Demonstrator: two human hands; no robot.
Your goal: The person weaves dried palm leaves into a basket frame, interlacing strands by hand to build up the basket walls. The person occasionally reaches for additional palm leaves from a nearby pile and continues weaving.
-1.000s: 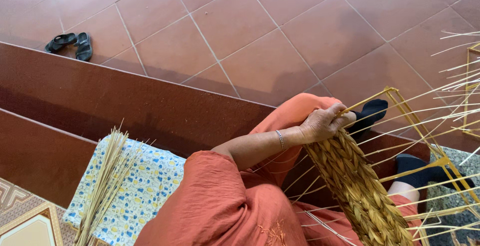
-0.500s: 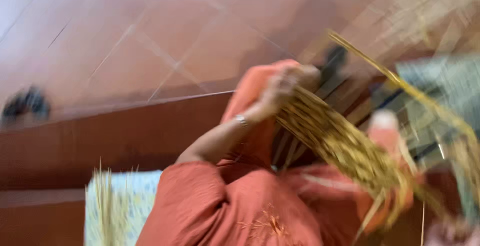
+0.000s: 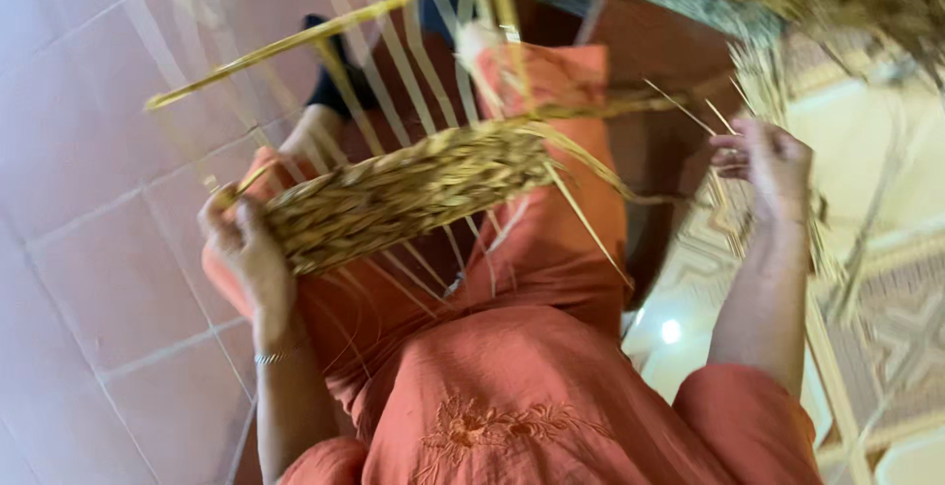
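Head view: the left hand grips one end of a flat, golden-brown woven straw panel, fingers curled around its edge, over the lap of an orange embroidered garment. The right hand pinches loose pale straw strands (fingers narrow, blurred) trailing from the panel's other end, above a patterned floor mat.

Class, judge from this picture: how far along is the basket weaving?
Done: a dense woven band spans several stakes. In hand: the left hand grips the band's end; the right hand pinches loose straw strands. Left: bare upright stakes above the band remain unwoven.
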